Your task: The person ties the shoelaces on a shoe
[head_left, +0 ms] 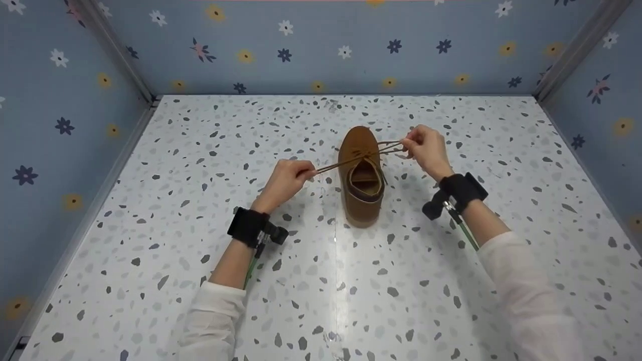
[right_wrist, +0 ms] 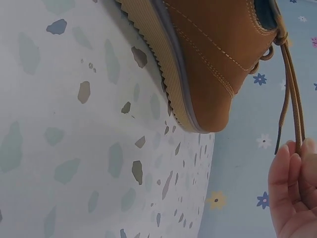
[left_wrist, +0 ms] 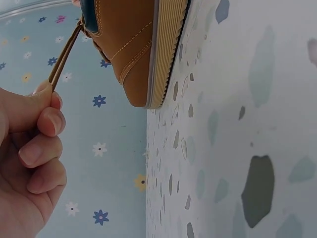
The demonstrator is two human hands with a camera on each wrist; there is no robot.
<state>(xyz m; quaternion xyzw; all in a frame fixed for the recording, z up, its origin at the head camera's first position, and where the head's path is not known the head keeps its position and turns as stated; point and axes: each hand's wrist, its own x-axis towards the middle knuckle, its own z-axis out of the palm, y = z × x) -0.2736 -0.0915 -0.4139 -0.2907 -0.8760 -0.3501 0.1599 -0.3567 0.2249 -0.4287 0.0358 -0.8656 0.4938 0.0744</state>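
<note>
A brown lace-up shoe (head_left: pixel 359 138) stands upright on the speckled surface, toe pointing away from me. To its left, my left hand (head_left: pixel 285 181) pinches a doubled strand of brown shoelace (left_wrist: pixel 63 58) between thumb and forefinger, the other fingers curled. On the other side, my right hand (head_left: pixel 428 150) pinches another doubled strand of the lace (right_wrist: pixel 295 99) with thumb and fingertips. Both strands run taut from a knot (right_wrist: pixel 281 38) at the top of the lacing. A loose lace end with a dark tip (right_wrist: pixel 279 134) hangs beside the right-hand strand.
The white surface (head_left: pixel 175 225) has grey specks and a seam running toward me. Blue flowered panels (head_left: pixel 321 45) stand at the back and both sides. Black camera straps (head_left: pixel 249 227) with green cables sit on both wrists.
</note>
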